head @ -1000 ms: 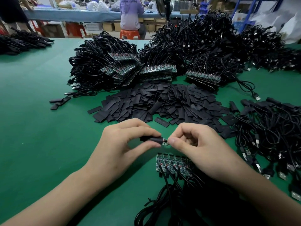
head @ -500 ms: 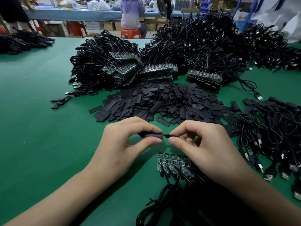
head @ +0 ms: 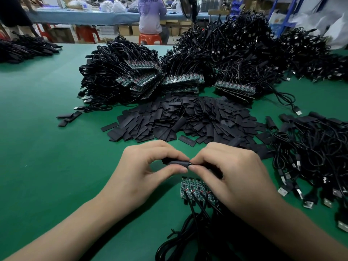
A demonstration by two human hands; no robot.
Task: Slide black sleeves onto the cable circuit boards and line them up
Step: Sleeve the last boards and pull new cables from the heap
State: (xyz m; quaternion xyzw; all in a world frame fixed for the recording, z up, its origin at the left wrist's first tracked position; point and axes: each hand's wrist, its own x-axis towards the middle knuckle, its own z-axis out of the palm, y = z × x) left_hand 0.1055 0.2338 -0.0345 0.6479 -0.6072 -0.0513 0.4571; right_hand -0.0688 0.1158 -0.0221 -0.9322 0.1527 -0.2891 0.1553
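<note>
My left hand (head: 145, 172) pinches a black sleeve (head: 176, 162) between thumb and forefinger, just above the green table. My right hand (head: 231, 176) meets it fingertip to fingertip and pinches the cable end at the sleeve's right mouth; the board itself is hidden inside the sleeve. Below my hands lies a short row of bare green circuit boards (head: 194, 189) side by side, their black cables (head: 190, 238) running toward me. A wide pile of loose flat black sleeves (head: 188, 121) lies just beyond my hands.
Stacks of bare boards with coiled cables (head: 146, 80) stand behind the sleeve pile. Sleeved cables with USB plugs (head: 310, 162) are heaped at the right. A few stray sleeves (head: 68, 117) lie at the left. A person sits at a far bench (head: 150, 17).
The green board tip that showed between my fingertips has disappeared into the sleeve. Both hands have drifted slightly up and away from the row of boards.
</note>
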